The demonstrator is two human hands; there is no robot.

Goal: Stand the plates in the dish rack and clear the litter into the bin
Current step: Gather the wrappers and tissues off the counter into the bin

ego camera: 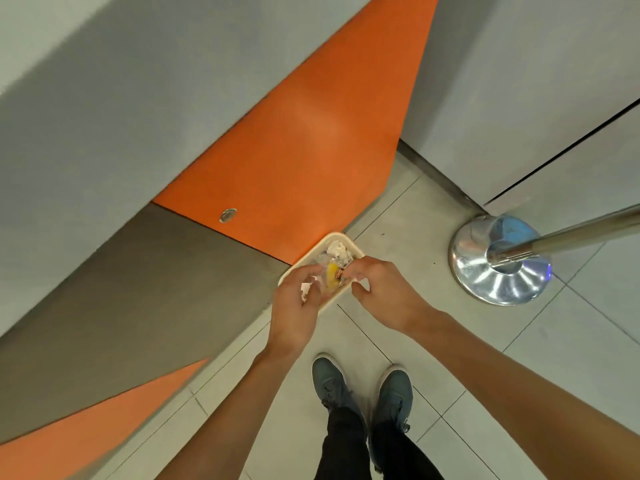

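Both hands meet over a cream plate [337, 237] held above the tiled floor [450, 341]: the left hand [296, 306] grips its near edge along with a white paper scrap [307, 289], while the right hand [384, 292] curls onto the litter [334, 268], seemingly pinching clear wrapping; a chrome post base [498, 268] stands at 3 o'clock, grey shoes [329, 379] at 6
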